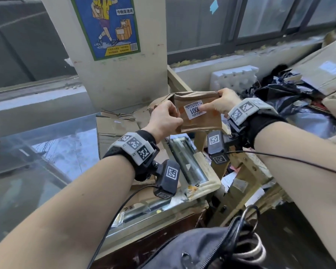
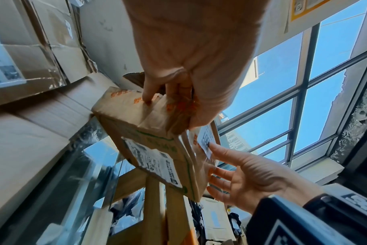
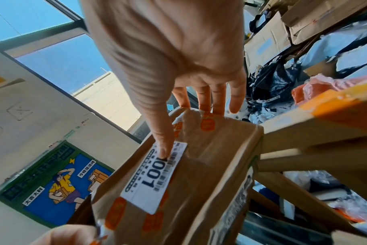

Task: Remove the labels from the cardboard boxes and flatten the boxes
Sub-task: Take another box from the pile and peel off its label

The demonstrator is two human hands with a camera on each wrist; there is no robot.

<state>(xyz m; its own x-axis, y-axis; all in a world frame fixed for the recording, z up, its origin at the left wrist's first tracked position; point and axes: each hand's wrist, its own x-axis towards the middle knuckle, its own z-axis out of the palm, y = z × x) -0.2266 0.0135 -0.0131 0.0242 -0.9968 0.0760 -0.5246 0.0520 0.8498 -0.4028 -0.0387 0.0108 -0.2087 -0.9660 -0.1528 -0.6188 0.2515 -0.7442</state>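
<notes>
1. Fingers of the left hand (image 1: 166,121) curl round the left end of a small cardboard box (image 1: 200,121), thumb on the near face, pinching the creased brown board there.
2. Right hand (image 1: 222,103) holds the box's right end: its thumb tip presses on a white label (image 1: 194,112), while the other fingers (image 3: 219,99), straight and slightly spread, reach over the top edge behind the box.
3. Box: one, soft and crumpled, printed with orange marks, held in the air between both hands above a wooden frame (image 1: 246,162); whether anything is inside cannot be told.
4. Labels on it: two. The near one is a smooth rectangle printed "1001" with a barcode; a second label (image 2: 155,162), larger and black-printed, sits on the underside, seen from the left wrist.
5. Beyond the hands lie flattened cardboard sheets (image 1: 114,131), a white foam block (image 1: 233,78) with knobbed moulding, and crinkled black plastic bags (image 1: 283,94).
6. One blue poster (image 1: 107,26) hangs on the pale pillar behind.
</notes>
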